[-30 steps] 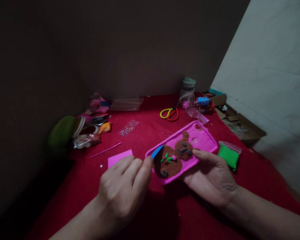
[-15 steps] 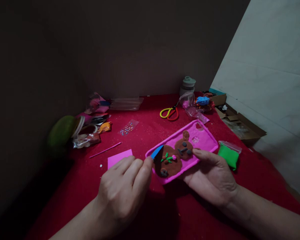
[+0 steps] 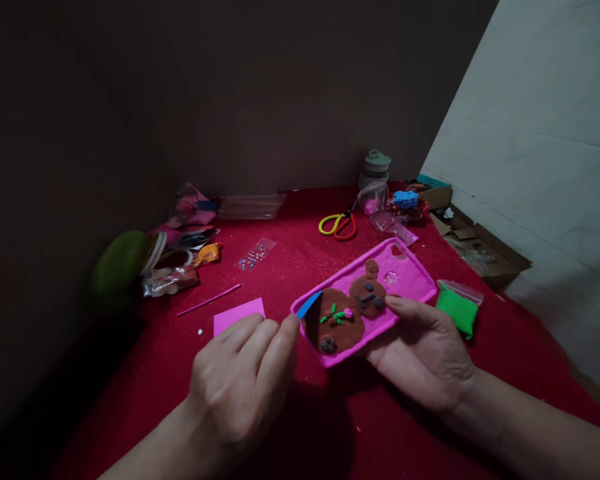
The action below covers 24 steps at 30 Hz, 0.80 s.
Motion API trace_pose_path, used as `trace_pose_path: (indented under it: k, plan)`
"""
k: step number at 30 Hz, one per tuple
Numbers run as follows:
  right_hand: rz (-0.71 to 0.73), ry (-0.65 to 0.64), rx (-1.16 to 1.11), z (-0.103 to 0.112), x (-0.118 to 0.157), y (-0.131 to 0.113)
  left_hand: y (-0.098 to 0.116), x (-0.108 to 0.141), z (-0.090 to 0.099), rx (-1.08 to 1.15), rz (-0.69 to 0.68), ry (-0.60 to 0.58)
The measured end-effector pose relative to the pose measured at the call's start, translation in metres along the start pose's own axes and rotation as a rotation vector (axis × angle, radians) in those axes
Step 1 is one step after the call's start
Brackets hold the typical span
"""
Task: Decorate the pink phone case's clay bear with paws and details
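My right hand (image 3: 425, 353) holds a pink phone case (image 3: 413, 277) tilted above the table, thumb on its face and fingers beneath. On the case is a brown clay bear (image 3: 343, 333) with dark grey eyes and mouth, one ear, a grey round paw, and a pink flower with green leaves. My left hand (image 3: 247, 373) is closed around a blue pointed clay tool (image 3: 310, 305), whose handle is hidden in the fist. The tool's blade lies over the case's left end, at the edge of the bear's body; whether it touches the clay I cannot tell.
On the red cloth (image 3: 145, 413) lie a pink paper square (image 3: 239, 315), a thin pink stick (image 3: 209, 300), a gem sheet (image 3: 256, 255), scissors (image 3: 339, 225) and a green clay bag (image 3: 457, 309). Packets and tape rolls crowd the left; cardboard boxes (image 3: 490, 247) stand right.
My left hand has drawn slightly left and down, taking the blue tool's tip back toward the case's left edge. The right hand and phone case stay almost still.
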State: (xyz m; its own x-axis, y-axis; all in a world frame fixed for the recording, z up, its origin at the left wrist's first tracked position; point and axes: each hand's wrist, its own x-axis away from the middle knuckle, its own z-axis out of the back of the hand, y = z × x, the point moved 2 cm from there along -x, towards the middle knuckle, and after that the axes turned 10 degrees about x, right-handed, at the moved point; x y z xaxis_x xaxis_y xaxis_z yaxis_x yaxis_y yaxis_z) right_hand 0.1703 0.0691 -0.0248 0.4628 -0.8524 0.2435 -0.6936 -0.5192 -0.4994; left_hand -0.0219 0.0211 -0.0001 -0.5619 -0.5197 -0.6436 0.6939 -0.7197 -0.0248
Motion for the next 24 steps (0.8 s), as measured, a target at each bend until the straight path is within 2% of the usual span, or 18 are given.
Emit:
trace_pose_path:
  k: [10,20,22,24]
  plan:
    - [-0.006,0.021,0.002,-0.001,0.001,0.0,0.0,0.001,0.001,-0.018,-0.018,0.022]
    - [-0.028,-0.124,-0.029,-0.003,0.001,0.0,-0.001,0.001,-0.002,-0.021,-0.008,-0.003]
    - [-0.019,-0.134,-0.014,-0.003,0.001,-0.001,-0.001,-0.002,0.002,-0.012,0.026,0.003]
    - [-0.01,-0.14,0.011,-0.002,0.0,-0.002,0.0,-0.005,0.01,0.067,0.124,0.018]
